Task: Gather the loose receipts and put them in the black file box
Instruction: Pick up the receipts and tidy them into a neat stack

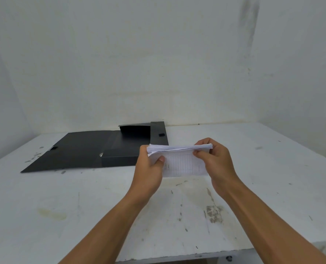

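Note:
A stack of white printed receipts (181, 161) is held upright above the table, its top edges fanned a little. My left hand (149, 168) grips the stack's left end and my right hand (215, 161) pinches its right end. The black file box (120, 149) lies open on the table just behind and left of the stack, its lid (70, 149) spread flat to the left and a side flap (159, 133) standing up at the back right. The inside of the box looks dark; I cannot tell whether anything lies in it.
The white table (177, 206) is stained and scuffed, with grey marks near the front. Its front edge (187, 255) runs close below my forearms. Plain white walls (158, 63) close the back and both sides.

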The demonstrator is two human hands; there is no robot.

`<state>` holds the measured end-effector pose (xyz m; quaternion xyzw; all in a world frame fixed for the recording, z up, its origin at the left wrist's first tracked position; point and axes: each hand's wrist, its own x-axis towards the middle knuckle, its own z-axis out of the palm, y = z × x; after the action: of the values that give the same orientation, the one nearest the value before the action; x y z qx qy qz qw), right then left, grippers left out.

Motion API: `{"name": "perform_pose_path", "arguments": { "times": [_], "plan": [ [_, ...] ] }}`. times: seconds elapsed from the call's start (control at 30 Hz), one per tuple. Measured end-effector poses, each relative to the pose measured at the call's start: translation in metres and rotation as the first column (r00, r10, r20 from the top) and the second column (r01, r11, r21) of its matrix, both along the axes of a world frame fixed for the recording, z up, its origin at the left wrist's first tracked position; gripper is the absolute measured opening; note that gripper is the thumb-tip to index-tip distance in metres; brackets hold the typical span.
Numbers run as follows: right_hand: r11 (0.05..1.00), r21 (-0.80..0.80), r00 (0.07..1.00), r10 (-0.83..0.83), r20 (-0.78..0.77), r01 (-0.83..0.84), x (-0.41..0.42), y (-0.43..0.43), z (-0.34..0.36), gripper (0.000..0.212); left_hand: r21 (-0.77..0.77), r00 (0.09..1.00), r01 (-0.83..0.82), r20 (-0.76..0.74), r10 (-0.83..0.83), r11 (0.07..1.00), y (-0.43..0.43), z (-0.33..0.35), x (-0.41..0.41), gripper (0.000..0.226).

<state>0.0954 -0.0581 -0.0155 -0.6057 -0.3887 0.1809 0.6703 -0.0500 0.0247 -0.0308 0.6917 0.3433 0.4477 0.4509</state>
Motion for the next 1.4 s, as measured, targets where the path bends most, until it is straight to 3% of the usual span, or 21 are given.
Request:
{"name": "perform_pose_path", "arguments": {
  "times": [0.1, 0.17, 0.3, 0.53, 0.8, 0.87, 0.93, 1.0, 1.03, 1.1, 1.17, 1.2, 1.27, 1.33, 1.4],
  "plan": [
    [0.999, -0.045, 0.996, 0.010, -0.085, -0.014, -0.002, 0.004, -0.011, 0.016, -0.018, 0.999, 0.000, 0.034, 0.001, 1.000, -0.001, -0.003, 0.002, 0.022],
    [0.997, -0.080, 0.990, 0.004, -0.143, -0.015, -0.001, 0.006, -0.020, 0.019, -0.001, 1.000, -0.001, 0.019, 0.001, 1.000, 0.000, -0.005, 0.003, 0.021],
    [0.996, -0.093, 0.997, -0.011, -0.083, 0.004, -0.001, 0.007, -0.023, 0.025, -0.015, 1.000, -0.010, -0.020, 0.010, 1.000, 0.002, -0.006, 0.005, 0.024],
    [0.997, -0.078, 0.999, 0.005, -0.053, -0.009, 0.000, 0.004, -0.024, 0.026, -0.140, 0.998, 0.000, 0.063, 0.009, 0.990, 0.001, -0.008, 0.003, 0.033],
    [0.977, -0.212, 1.000, -0.002, -0.031, -0.005, -0.001, 0.003, -0.041, 0.030, -0.179, 0.997, -0.052, -0.067, 0.040, 0.982, -0.004, -0.028, 0.002, 0.027],
    [0.987, -0.156, 0.996, -0.034, 0.080, 0.046, 0.003, -0.003, -0.028, 0.035, -0.094, 0.988, -0.067, -0.143, 0.053, 0.993, -0.002, -0.015, -0.002, 0.024],
    [0.989, -0.121, 0.946, -0.040, 0.320, 0.083, 0.005, -0.011, -0.006, 0.051, 0.095, 0.965, -0.029, -0.257, 0.052, 0.995, -0.001, 0.007, -0.006, 0.020],
    [0.976, -0.210, 0.856, 0.059, 0.513, 0.059, 0.001, -0.016, 0.017, 0.059, 0.331, 0.912, 0.065, -0.403, 0.079, 0.941, -0.005, 0.035, -0.006, 0.017],
    [0.962, -0.268, 0.813, 0.119, 0.570, 0.047, -0.002, -0.017, 0.025, 0.054, 0.438, 0.884, 0.122, -0.456, 0.102, 0.891, -0.010, 0.047, -0.004, 0.017],
    [0.956, -0.289, 0.773, 0.153, 0.616, 0.041, -0.008, -0.015, 0.032, 0.031, 0.592, 0.861, 0.173, -0.479, 0.171, 0.787, -0.020, 0.061, 0.002, 0.018],
    [0.981, -0.194, 0.864, 0.095, 0.494, 0.003, -0.011, -0.016, 0.029, 0.023, 0.717, 0.869, 0.038, -0.368, 0.331, 0.696, -0.024, 0.060, 0.007, 0.029],
    [0.989, -0.144, 0.925, 0.081, 0.371, -0.029, -0.011, -0.017, 0.025, 0.023, 0.715, 0.873, -0.089, -0.279, 0.399, 0.693, -0.023, 0.054, 0.009, 0.041],
    [0.994, -0.063, 0.986, 0.095, 0.139, -0.087, -0.013, -0.020, 0.014, 0.025, 0.499, 0.914, -0.204, -0.211, 0.346, 0.842, -0.023, 0.042, 0.011, 0.061],
    [0.993, -0.025, 0.992, 0.115, 0.048, -0.114, -0.013, -0.019, 0.001, 0.027, 0.174, 0.988, -0.024, -0.147, 0.050, 0.985, -0.024, 0.028, 0.013, 0.051],
    [0.995, -0.019, 0.995, 0.103, 0.014, -0.103, -0.014, -0.016, -0.011, 0.026, 0.059, 0.989, 0.111, -0.100, -0.104, 0.992, -0.026, 0.012, 0.014, 0.031]
  ]
}}
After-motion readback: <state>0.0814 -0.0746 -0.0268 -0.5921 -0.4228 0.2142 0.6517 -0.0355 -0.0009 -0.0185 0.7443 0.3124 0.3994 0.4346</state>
